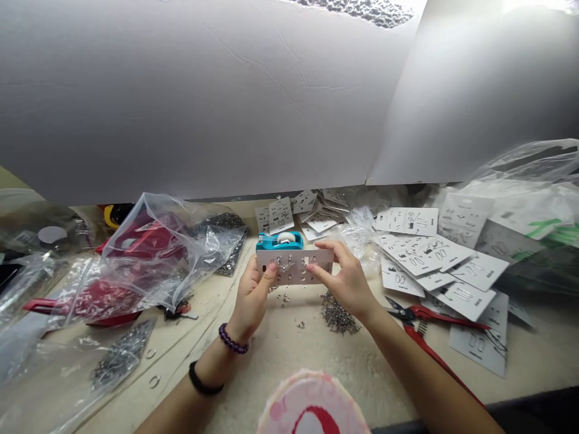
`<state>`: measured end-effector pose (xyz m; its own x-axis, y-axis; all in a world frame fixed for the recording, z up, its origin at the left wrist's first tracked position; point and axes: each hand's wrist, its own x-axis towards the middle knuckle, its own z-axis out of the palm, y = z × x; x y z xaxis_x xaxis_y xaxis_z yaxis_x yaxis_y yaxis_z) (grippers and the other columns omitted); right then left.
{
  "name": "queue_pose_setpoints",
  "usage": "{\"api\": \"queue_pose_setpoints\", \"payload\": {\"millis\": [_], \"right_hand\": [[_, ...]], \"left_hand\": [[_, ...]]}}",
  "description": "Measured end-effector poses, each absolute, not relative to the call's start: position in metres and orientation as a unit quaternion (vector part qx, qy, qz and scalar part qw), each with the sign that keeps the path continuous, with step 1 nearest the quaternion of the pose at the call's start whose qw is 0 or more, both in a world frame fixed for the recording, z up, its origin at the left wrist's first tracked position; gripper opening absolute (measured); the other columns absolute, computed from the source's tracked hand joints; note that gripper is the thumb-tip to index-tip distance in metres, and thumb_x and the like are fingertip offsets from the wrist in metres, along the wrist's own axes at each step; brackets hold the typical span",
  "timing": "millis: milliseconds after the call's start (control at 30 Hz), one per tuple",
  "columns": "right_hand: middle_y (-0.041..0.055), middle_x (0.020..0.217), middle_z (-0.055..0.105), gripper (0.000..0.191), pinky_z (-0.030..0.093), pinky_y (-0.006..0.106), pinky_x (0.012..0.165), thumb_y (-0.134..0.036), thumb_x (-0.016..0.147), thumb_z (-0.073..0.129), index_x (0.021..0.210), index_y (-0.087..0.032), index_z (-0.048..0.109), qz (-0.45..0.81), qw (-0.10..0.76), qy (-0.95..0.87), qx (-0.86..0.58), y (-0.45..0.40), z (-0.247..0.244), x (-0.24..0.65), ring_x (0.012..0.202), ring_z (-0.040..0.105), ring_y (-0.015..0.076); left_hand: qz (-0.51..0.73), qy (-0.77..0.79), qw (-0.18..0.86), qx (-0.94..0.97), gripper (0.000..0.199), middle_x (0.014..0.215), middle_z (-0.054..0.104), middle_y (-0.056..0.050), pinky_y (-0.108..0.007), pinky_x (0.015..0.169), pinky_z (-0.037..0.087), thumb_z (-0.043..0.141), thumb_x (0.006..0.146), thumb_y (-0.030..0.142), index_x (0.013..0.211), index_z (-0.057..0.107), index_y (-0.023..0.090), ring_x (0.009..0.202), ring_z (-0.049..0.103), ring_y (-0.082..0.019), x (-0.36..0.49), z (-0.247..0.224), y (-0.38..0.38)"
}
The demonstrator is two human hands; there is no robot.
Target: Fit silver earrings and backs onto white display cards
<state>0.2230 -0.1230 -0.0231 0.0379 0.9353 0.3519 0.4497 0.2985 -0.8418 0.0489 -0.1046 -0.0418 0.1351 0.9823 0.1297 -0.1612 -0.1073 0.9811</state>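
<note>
Your left hand [254, 295] is closed on the left end of a pale card [296, 276], thumb flat on its face and fingers behind it. Your right hand [346, 277] is partly open at the other end, thumb tip on the card's face and index finger reaching over near the top edge; its other fingers are hard to make out. The card is upright between your 2 hands, over the table [289, 355], with rows of small shiny pieces on it.

Just behind the card sits a blue dispenser [266, 242] with a roll of tape [286, 238] in it. Below the card lie loose studs [284, 298], and a pile of pins [338, 314] is beside your right hand.

To your left, a clear bag [154, 265] covers red tools, probably 2. A bag of dark metal bits [231, 247] lies behind it, and another bag [120, 355] nearer you holds grey bits, with 2 rings [154, 381] beside it. On your right, printed cards [425, 256] overlap in a spread, red-handled pliers [418, 313] lie at their near side, and a big clear bag [529, 199] at the far right has more cards in it.
</note>
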Motion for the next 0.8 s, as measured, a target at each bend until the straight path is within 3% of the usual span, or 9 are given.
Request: {"api": "queue_pose_setpoints", "payload": {"millis": [133, 367, 500, 633, 800], "right_hand": [[0.0053, 0.090, 0.061, 0.028, 0.051, 0.033, 0.069, -0.033, 0.077, 0.057, 0.101, -0.020, 0.055, 0.381, 0.501, -0.568, -0.530, -0.120, -0.025, 0.227, 0.079, 0.059, 0.0171], [0.0026, 0.085, 0.063, 0.022, 0.053, 0.030, 0.066, -0.029, 0.071, 0.063, 0.089, -0.020, 0.054, 0.540, 0.576, -0.388, -0.476, -0.112, -0.027, 0.231, 0.076, 0.060, 0.0145], [0.0008, 0.086, 0.063, 0.021, 0.055, 0.029, 0.067, -0.023, 0.072, 0.063, 0.090, -0.021, 0.053, 0.571, 0.591, -0.314, -0.476, -0.111, -0.025, 0.231, 0.077, 0.062, 0.0137], [0.0034, 0.092, 0.065, 0.018, 0.056, 0.034, 0.073, -0.021, 0.075, 0.059, 0.091, -0.022, 0.051, 0.576, 0.582, -0.295, -0.492, -0.113, -0.024, 0.228, 0.086, 0.063, 0.0180], [0.0063, 0.093, 0.066, 0.012, 0.058, 0.036, 0.071, -0.023, 0.079, 0.052, 0.091, -0.023, 0.048, 0.557, 0.573, -0.303, -0.520, -0.112, -0.019, 0.234, 0.092, 0.062, 0.0216]], "left_hand": [[0.544, 0.410, 0.544, 0.490, 0.029, 0.099, 0.061, -0.005, -0.029, 0.079, 0.046, 0.054, 0.080, 0.032, 0.104, 0.052, 0.016, 0.092, 0.057, -0.018, 0.049, -0.043, -0.102], [0.539, 0.440, 0.563, 0.446, 0.037, 0.091, 0.055, -0.004, -0.022, 0.058, 0.045, 0.058, 0.073, 0.031, 0.104, 0.047, 0.016, 0.071, 0.053, -0.012, 0.049, -0.042, -0.099], [0.510, 0.443, 0.584, 0.450, 0.032, 0.089, 0.057, -0.004, -0.022, 0.060, 0.044, 0.058, 0.073, 0.032, 0.099, 0.049, 0.015, 0.067, 0.051, -0.009, 0.049, -0.042, -0.099], [0.481, 0.455, 0.581, 0.474, 0.024, 0.085, 0.058, -0.003, -0.023, 0.061, 0.044, 0.055, 0.075, 0.032, 0.093, 0.053, 0.016, 0.065, 0.052, -0.009, 0.049, -0.040, -0.102], [0.548, 0.460, 0.526, 0.459, 0.011, 0.071, 0.056, 0.001, -0.021, 0.056, 0.041, 0.054, 0.074, 0.024, 0.082, 0.054, 0.016, 0.058, 0.048, -0.008, 0.047, -0.039, -0.103]]}}
